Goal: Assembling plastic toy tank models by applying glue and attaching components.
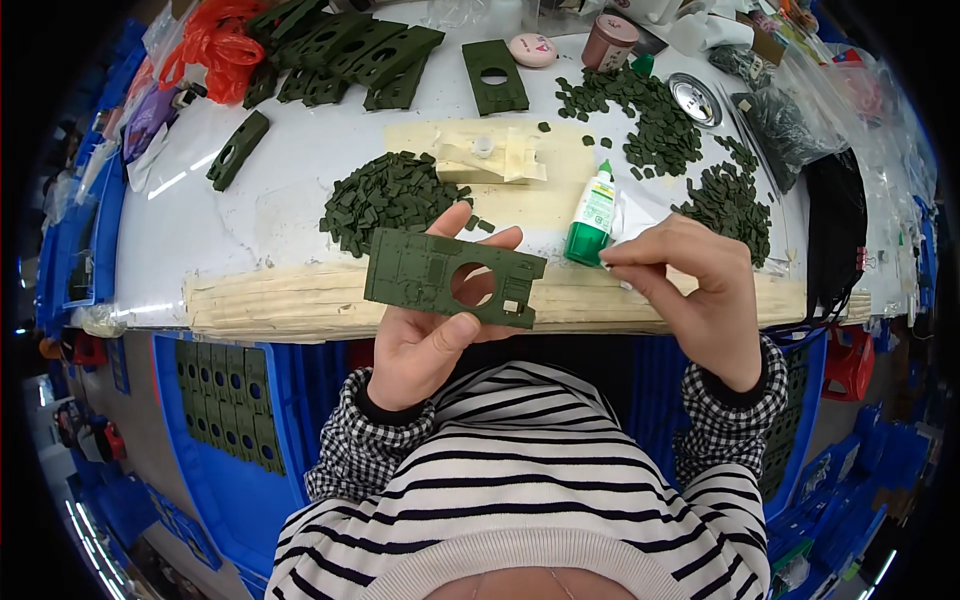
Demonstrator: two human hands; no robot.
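My left hand [412, 358] is closed on a dark green plastic model tank hull [408, 272], thumb on its near edge and fingers behind it. The hull lies nearly level above the table's front edge, its large round hole showing the palm. To the right, my right hand [705, 290] pinches thumb and forefinger together; whatever is between the tips is too small to make out. Just beyond those fingertips stands a glue bottle [590, 218], white above and green below, with a green nozzle. A heap of small green plastic pieces [375, 205] lies behind the hull.
More small green pieces [660, 130] spread at the back right. Several hulls [345, 50] are stacked at the back left, near a red plastic bag [215, 50]. A tape-covered block [490, 160] sits mid-table. Below the table edge, a blue bin [210, 490] holds rows of hulls.
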